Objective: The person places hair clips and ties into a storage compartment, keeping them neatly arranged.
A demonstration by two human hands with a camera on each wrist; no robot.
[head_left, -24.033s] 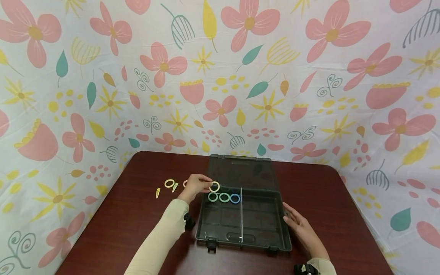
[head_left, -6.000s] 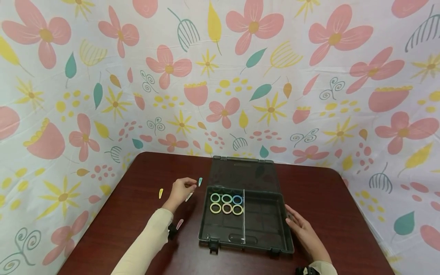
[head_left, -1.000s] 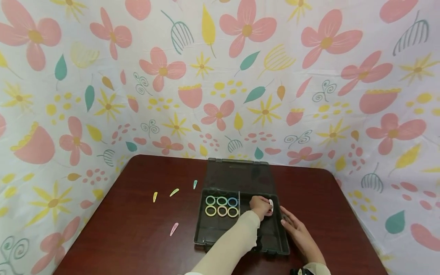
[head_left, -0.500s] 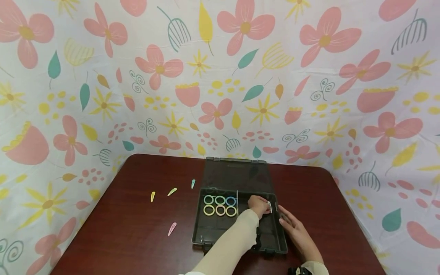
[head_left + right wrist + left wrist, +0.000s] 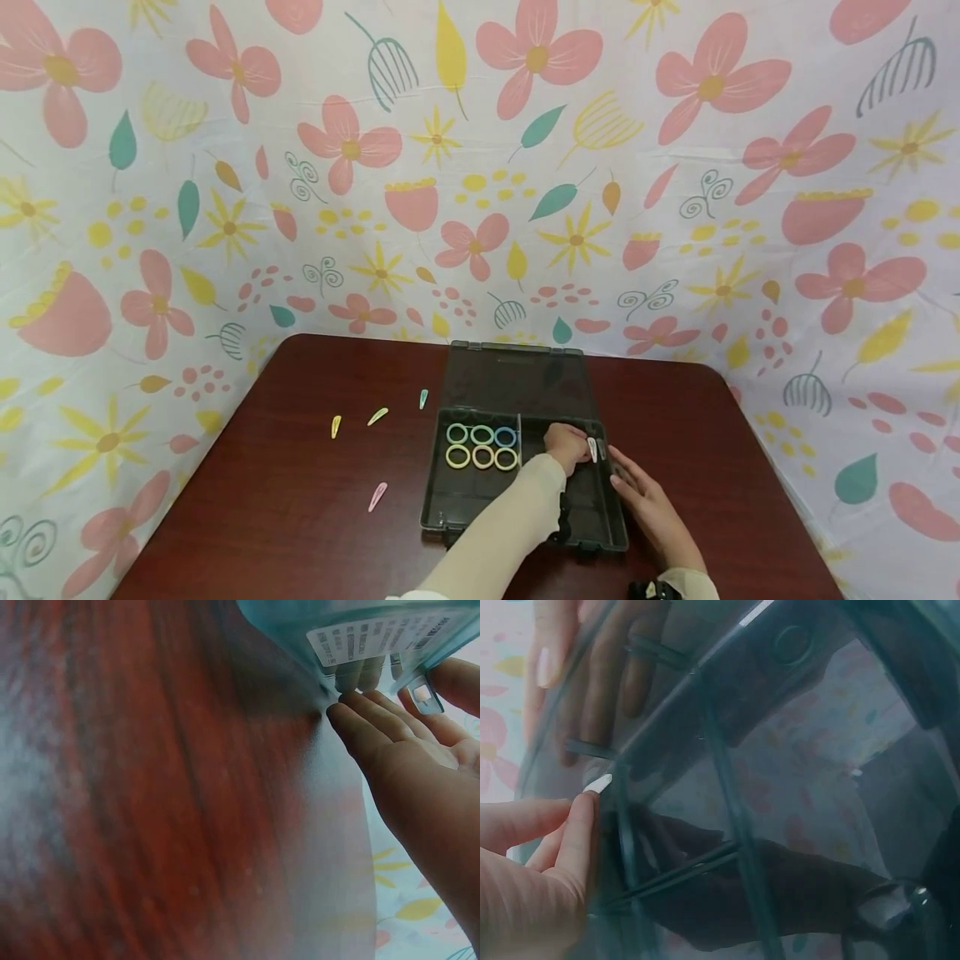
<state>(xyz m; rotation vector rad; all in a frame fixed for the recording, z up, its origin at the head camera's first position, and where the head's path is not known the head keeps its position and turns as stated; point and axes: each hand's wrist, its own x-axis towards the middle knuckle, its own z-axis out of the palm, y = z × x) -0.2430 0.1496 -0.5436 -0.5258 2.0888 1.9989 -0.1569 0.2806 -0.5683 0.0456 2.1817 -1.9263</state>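
Note:
My left hand (image 5: 567, 447) reaches into the right compartment of a clear dark plastic case (image 5: 480, 508), near its right wall. Thumb and fingers pinch a white snap hair clip (image 5: 592, 450); its pale tip shows past the fingertips in the left wrist view. Outside the case, my right hand (image 5: 656, 512) rests with extended fingers against the right side, by a white label (image 5: 382, 637) in the right wrist view. The left compartment holds two rows of rings: green, blue, yellow and pink, such as the blue ring (image 5: 506, 437) beside the divider (image 5: 519, 433).
Left of the case, on the dark red table (image 5: 300, 517), lie a yellow hair clip (image 5: 336, 427), a pale green clip (image 5: 378, 416), a teal clip (image 5: 423, 399) and a pink clip (image 5: 377, 497). The case's lid (image 5: 517, 379) lies folded back toward the floral cloth (image 5: 480, 167).
Since the oldest frame, pale rings have formed a second row. The left hand has since carried the white clip from the table to the right compartment, shifting slightly lately. The right hand stays put.

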